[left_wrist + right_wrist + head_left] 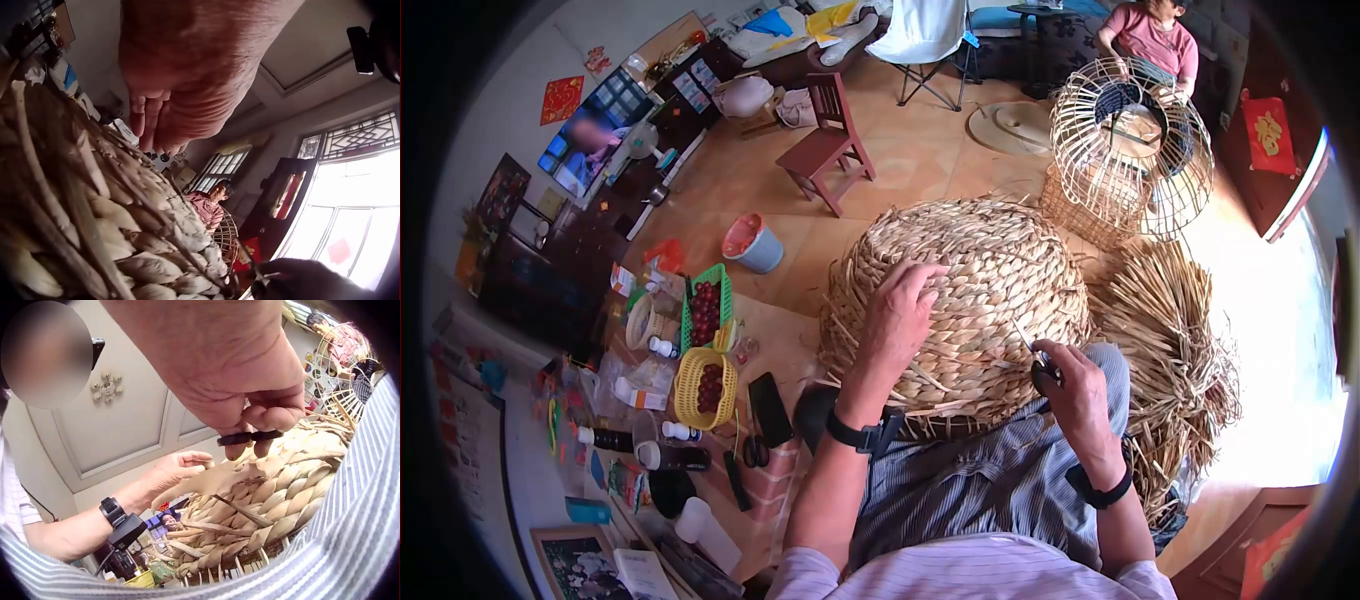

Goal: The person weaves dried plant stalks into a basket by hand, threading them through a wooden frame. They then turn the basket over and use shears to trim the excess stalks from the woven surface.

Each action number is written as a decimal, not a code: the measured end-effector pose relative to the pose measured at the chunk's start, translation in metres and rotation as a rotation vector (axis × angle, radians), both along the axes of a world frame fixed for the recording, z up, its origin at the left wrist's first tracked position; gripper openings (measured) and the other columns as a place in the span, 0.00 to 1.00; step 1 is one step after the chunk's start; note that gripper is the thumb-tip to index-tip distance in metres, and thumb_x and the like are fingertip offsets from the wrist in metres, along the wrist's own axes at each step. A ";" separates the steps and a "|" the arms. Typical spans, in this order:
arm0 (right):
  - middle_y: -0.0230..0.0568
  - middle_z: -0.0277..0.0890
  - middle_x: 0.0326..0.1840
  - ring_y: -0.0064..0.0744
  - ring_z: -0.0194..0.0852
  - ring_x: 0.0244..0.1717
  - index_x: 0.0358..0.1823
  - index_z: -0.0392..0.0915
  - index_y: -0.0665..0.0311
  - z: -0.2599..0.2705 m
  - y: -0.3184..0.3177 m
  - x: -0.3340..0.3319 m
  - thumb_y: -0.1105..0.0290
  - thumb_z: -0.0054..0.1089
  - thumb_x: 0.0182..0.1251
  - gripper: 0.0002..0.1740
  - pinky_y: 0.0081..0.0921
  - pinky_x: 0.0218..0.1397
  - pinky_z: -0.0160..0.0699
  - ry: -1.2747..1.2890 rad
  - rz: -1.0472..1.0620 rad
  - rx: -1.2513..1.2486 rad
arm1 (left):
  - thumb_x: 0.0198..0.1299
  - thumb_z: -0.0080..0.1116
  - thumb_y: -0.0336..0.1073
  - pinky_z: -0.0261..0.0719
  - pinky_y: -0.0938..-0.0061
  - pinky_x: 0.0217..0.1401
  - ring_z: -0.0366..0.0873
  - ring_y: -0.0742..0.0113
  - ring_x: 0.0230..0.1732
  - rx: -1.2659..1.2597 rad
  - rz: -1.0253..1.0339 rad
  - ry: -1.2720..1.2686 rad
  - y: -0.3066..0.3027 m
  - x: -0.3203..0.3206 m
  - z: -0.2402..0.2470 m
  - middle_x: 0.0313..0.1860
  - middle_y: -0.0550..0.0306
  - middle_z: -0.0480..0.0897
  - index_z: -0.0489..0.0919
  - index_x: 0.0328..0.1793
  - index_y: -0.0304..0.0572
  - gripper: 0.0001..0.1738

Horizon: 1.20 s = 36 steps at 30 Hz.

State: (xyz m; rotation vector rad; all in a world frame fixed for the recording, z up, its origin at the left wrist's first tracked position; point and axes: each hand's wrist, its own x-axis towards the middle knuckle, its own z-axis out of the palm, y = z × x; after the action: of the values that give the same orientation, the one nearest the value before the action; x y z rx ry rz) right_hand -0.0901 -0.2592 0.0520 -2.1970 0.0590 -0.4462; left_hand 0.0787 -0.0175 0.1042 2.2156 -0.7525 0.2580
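Note:
A large dome-shaped woven straw basket [980,290] lies upside down on my lap. My left hand [908,290] rests on its upper left side, fingers stretched out flat over the weave [187,481]; in the left wrist view the fingertips [153,128] hover just over the braided strands [125,237]. My right hand [1055,375] is at the basket's lower right edge and grips small black-handled scissors [1038,362], whose handles [250,437] sit pinched between thumb and fingers. Loose straw ends stick out of the weave near the scissors.
A bare wire basket frame [1130,150] stands behind, with another seated person [1155,35] beyond it. A heap of loose straw [1175,350] lies on my right. On my left a low table [785,335] carries fruit baskets [703,350], a phone [768,408] and bottles. Behind are a small wooden chair [830,140] and a bucket [752,243].

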 end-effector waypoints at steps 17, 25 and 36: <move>0.46 0.87 0.42 0.52 0.92 0.40 0.64 0.87 0.57 -0.013 0.004 -0.004 0.75 0.76 0.67 0.23 0.44 0.44 0.89 0.064 -0.057 -0.075 | 0.66 0.61 0.19 0.83 0.55 0.70 0.84 0.46 0.63 0.139 -0.114 -0.292 -0.019 -0.015 -0.023 0.60 0.49 0.86 0.89 0.56 0.36 0.15; 0.46 0.87 0.44 0.49 0.92 0.37 0.65 0.86 0.55 -0.011 -0.001 -0.009 0.74 0.76 0.68 0.23 0.44 0.43 0.89 0.171 -0.065 0.021 | 0.67 0.66 0.17 0.88 0.64 0.56 0.88 0.54 0.52 -0.122 0.025 0.078 -0.012 -0.010 -0.023 0.57 0.51 0.88 0.84 0.59 0.39 0.16; 0.45 0.85 0.42 0.51 0.90 0.39 0.65 0.86 0.54 -0.009 0.005 0.002 0.70 0.78 0.68 0.24 0.44 0.41 0.87 -0.004 -0.056 -0.193 | 0.61 0.79 0.29 0.80 0.56 0.64 0.82 0.48 0.57 0.133 0.037 -0.097 -0.037 -0.004 -0.016 0.48 0.51 0.82 0.86 0.46 0.39 0.12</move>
State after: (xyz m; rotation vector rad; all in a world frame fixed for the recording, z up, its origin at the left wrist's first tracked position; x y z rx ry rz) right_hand -0.0878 -0.2540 0.0425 -2.3889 0.0779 -0.5062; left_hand 0.0748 -0.0548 0.0881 2.3586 -0.8019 0.3445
